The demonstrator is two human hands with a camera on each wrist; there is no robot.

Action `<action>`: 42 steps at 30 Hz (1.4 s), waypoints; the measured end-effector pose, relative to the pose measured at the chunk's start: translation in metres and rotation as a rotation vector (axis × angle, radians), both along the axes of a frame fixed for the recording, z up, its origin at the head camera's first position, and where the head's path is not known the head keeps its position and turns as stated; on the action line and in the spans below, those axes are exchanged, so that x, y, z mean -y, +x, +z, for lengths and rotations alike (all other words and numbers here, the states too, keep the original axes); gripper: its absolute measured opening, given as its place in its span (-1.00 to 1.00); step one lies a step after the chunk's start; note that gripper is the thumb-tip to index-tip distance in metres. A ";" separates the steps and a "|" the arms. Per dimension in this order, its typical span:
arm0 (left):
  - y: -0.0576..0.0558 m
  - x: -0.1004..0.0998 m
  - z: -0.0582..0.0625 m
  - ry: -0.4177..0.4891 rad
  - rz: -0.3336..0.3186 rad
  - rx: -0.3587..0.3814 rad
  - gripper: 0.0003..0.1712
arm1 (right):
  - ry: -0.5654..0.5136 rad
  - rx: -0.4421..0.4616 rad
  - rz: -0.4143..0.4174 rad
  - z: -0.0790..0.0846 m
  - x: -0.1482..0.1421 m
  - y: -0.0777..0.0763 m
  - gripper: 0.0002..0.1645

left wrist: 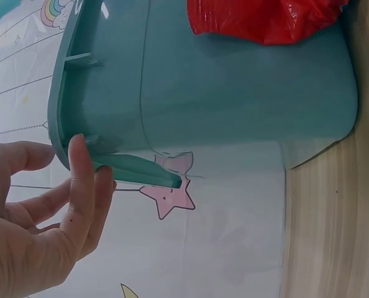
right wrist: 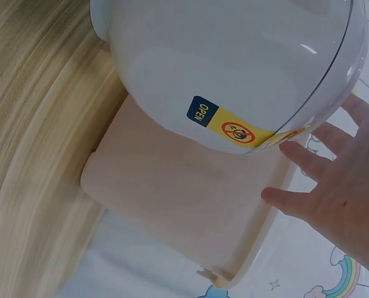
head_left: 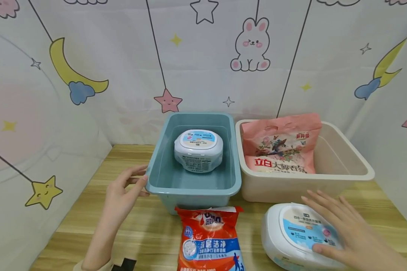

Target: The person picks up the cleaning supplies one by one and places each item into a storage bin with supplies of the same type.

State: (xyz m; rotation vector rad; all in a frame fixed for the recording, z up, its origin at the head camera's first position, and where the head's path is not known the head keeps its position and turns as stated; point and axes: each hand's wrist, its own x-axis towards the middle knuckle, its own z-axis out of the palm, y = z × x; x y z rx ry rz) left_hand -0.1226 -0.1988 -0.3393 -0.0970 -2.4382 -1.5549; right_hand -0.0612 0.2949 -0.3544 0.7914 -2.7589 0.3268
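Observation:
My left hand (head_left: 123, 192) is at the front left corner of a blue-green plastic bin (head_left: 193, 192), its thumb and fingers pinching the rim; the left wrist view shows the rim between them. Inside that bin stands a white laundry-pod tub (head_left: 198, 150) with a blue label. Over a second white tub (head_left: 274, 233), lying on the table at the front right, my right hand (head_left: 346, 229) spreads its fingers. In the right wrist view those fingers are apart, close beside the tub's lid edge, near its yellow OPEN sticker (right wrist: 225, 124).
A beige bin (head_left: 291, 188) stands right of the blue-green one and holds a pink detergent bag (head_left: 281, 146). On the wooden table (head_left: 139, 241), a red and blue detergent bag (head_left: 210, 241) lies in front of the blue-green bin. A patterned curtain (head_left: 203, 75) hangs behind.

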 end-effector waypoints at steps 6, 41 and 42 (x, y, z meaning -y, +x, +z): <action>-0.001 0.001 0.000 0.090 -0.016 0.071 -0.55 | -0.013 0.014 -0.002 0.001 0.001 0.000 0.16; -0.007 0.008 -0.006 0.289 -0.133 0.138 -0.46 | -0.021 0.038 0.051 -0.006 0.003 0.001 0.31; -0.007 0.008 -0.006 0.284 -0.131 0.138 -0.45 | -0.023 0.038 0.052 -0.006 0.003 0.001 0.31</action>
